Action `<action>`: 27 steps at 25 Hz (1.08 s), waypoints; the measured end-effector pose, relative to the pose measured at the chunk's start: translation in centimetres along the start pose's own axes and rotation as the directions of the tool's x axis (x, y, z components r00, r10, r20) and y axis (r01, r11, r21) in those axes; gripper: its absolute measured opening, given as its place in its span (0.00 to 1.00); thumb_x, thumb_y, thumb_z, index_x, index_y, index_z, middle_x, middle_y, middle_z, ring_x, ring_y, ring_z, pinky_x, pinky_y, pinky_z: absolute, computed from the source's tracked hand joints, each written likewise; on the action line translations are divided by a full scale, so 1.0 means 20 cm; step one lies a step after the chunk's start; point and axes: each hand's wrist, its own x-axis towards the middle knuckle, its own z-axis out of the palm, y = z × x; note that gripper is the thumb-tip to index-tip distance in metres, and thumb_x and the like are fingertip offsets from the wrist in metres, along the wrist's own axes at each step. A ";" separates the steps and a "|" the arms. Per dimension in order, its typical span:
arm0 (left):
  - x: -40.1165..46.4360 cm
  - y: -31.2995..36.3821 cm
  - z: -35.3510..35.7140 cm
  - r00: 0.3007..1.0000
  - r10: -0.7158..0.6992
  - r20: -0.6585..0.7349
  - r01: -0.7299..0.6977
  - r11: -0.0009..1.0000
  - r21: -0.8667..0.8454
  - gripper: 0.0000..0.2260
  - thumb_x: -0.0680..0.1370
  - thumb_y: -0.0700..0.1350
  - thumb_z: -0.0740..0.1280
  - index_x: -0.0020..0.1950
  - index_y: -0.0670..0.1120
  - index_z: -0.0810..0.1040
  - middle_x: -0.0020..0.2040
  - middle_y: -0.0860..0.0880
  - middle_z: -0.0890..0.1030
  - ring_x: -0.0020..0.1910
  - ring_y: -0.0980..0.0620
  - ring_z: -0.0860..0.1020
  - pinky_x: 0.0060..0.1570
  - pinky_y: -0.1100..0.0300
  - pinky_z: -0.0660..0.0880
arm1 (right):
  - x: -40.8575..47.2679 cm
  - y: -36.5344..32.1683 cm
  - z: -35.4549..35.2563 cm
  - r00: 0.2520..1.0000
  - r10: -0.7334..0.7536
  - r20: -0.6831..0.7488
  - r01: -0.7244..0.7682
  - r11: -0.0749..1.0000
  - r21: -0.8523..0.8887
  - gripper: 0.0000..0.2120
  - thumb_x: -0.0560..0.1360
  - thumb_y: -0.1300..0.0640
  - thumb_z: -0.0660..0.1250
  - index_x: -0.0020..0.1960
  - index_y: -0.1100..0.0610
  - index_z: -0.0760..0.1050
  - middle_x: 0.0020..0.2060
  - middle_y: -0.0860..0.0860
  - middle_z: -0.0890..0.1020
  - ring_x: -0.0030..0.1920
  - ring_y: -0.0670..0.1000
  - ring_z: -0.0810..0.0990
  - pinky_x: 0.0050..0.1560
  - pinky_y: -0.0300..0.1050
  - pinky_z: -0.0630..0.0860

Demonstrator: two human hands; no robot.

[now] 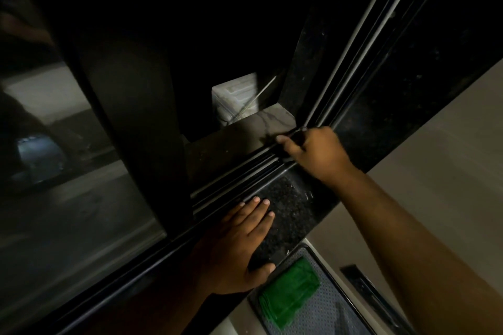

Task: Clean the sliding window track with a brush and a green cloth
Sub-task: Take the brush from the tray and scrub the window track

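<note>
The window track runs diagonally across the dark granite sill, with several parallel rails. My right hand is closed around a dark brush, whose end rests in the track near the window's corner. My left hand lies flat with fingers spread on the sill, just beside the track. The folded green cloth sits on a grey tray below the sill, apart from both hands.
The sliding glass pane and its dark frame stand at the left, covering part of the track. The grey tray lies on a pale surface under the sill. A pale stone ledge lies outside the opening.
</note>
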 end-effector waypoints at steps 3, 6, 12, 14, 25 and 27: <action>0.00 0.01 0.00 1.000 -0.006 0.016 0.006 1.000 -0.001 0.37 0.75 0.65 0.58 0.78 0.46 0.58 0.80 0.47 0.53 0.79 0.51 0.46 0.74 0.52 0.48 | 0.05 0.00 -0.08 0.996 0.058 -0.070 -0.035 0.955 0.295 0.20 0.77 0.44 0.63 0.38 0.59 0.78 0.27 0.55 0.79 0.25 0.50 0.78 0.24 0.43 0.73; 0.00 0.00 0.00 1.000 -0.003 0.006 0.003 1.000 -0.003 0.37 0.75 0.65 0.59 0.78 0.46 0.58 0.80 0.47 0.54 0.79 0.50 0.47 0.74 0.51 0.49 | 0.06 0.03 -0.10 0.989 0.130 -0.070 -0.129 0.991 0.022 0.20 0.77 0.43 0.62 0.39 0.59 0.78 0.28 0.56 0.79 0.26 0.54 0.77 0.26 0.46 0.73; 0.00 0.01 0.00 1.000 -0.007 -0.007 0.007 1.000 0.001 0.37 0.74 0.65 0.59 0.78 0.46 0.59 0.79 0.46 0.55 0.79 0.49 0.49 0.73 0.51 0.49 | 0.08 -0.03 -0.08 0.875 0.364 -0.320 -0.204 0.875 0.439 0.22 0.77 0.44 0.64 0.30 0.56 0.71 0.23 0.51 0.73 0.21 0.48 0.71 0.21 0.37 0.65; 0.00 0.01 0.00 1.000 0.003 -0.012 -0.003 1.000 0.005 0.37 0.74 0.65 0.59 0.77 0.45 0.59 0.79 0.46 0.55 0.79 0.49 0.49 0.74 0.51 0.49 | 0.08 -0.03 -0.06 0.919 0.332 -0.212 -0.294 0.936 0.192 0.20 0.78 0.45 0.63 0.30 0.54 0.69 0.24 0.48 0.72 0.23 0.47 0.72 0.25 0.37 0.65; 0.00 0.01 0.01 1.000 -0.008 -0.009 0.008 1.000 -0.004 0.38 0.73 0.65 0.60 0.77 0.46 0.60 0.79 0.46 0.55 0.79 0.49 0.49 0.74 0.52 0.48 | 0.12 -0.07 0.00 0.962 0.241 -0.129 -0.168 0.893 0.417 0.15 0.78 0.51 0.64 0.36 0.58 0.77 0.27 0.51 0.77 0.25 0.47 0.74 0.27 0.41 0.70; 0.00 0.00 0.00 1.000 -0.017 -0.017 0.017 1.000 -0.002 0.38 0.74 0.65 0.59 0.78 0.46 0.58 0.80 0.47 0.54 0.79 0.50 0.48 0.74 0.52 0.47 | 0.16 -0.07 -0.02 0.924 0.331 -0.190 -0.260 0.911 0.320 0.14 0.78 0.51 0.64 0.37 0.57 0.76 0.29 0.51 0.77 0.26 0.45 0.74 0.29 0.40 0.69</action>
